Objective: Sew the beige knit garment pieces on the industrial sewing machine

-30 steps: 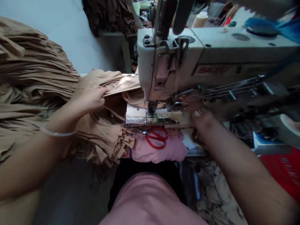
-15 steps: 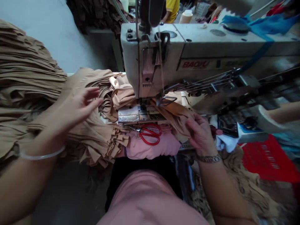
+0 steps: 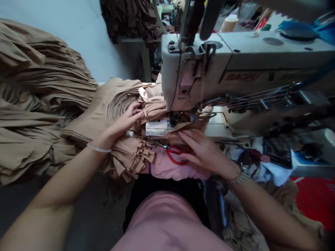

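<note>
A white sewing machine (image 3: 193,80) stands before me, with tan fabric (image 3: 180,130) lying under its presser foot. My right hand (image 3: 201,148) rests on this fabric just in front of the needle area, fingers stretched out and thumb apart. To the left of the machine head, my left hand (image 3: 129,118) has its fingers curled at the edge of the gathered tan cloth (image 3: 155,108); its fingertips are partly lost among the folds. Red-handled thread snips (image 3: 174,155) lie on pink cloth (image 3: 167,169) close below my right hand, which partly covers them.
Large stacks of folded tan pieces (image 3: 47,69) fill the left side. Dark brown cloth (image 3: 128,21) is heaped at the back. A thread cone (image 3: 229,22) stands behind the machine. A phone-like black object (image 3: 277,151) and red cloth (image 3: 316,198) are at the right.
My left hand has moved right to the gathered cloth beside the machine. My right hand has gone left from the fabric's right end to flatten near the needle. The view has shifted left.
</note>
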Demonstrator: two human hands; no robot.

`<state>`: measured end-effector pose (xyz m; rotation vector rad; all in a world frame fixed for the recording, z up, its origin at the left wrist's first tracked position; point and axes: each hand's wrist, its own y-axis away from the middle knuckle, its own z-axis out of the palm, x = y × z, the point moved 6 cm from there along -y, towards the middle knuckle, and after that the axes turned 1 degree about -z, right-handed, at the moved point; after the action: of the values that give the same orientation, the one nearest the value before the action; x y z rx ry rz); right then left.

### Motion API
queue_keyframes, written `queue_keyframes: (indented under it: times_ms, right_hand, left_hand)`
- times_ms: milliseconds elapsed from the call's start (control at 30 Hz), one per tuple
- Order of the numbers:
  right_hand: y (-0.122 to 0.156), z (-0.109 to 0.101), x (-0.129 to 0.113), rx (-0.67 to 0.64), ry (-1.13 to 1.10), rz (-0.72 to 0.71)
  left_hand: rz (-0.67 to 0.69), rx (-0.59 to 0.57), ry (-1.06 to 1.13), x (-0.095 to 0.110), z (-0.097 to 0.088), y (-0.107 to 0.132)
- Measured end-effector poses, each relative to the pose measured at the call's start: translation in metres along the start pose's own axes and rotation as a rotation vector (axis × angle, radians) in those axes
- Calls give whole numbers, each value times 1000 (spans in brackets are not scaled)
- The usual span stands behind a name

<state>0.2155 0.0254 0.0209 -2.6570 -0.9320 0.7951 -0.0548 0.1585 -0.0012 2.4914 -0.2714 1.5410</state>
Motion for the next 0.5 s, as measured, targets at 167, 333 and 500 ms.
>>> queue_keyframes:
  times_ms: [167,333,500]
  right_hand:
    - [-16,9,2,-148,653,-227]
    - [-17,11,2,-49,710,-347]
    - [-16,10,-5,-4,665,-444]
  left_hand:
    - [-62,-87,-9,-8,0,-3]
    - [-88,-29,105,-2,-11,2]
    - [-124,-25,-131,6,-40,17]
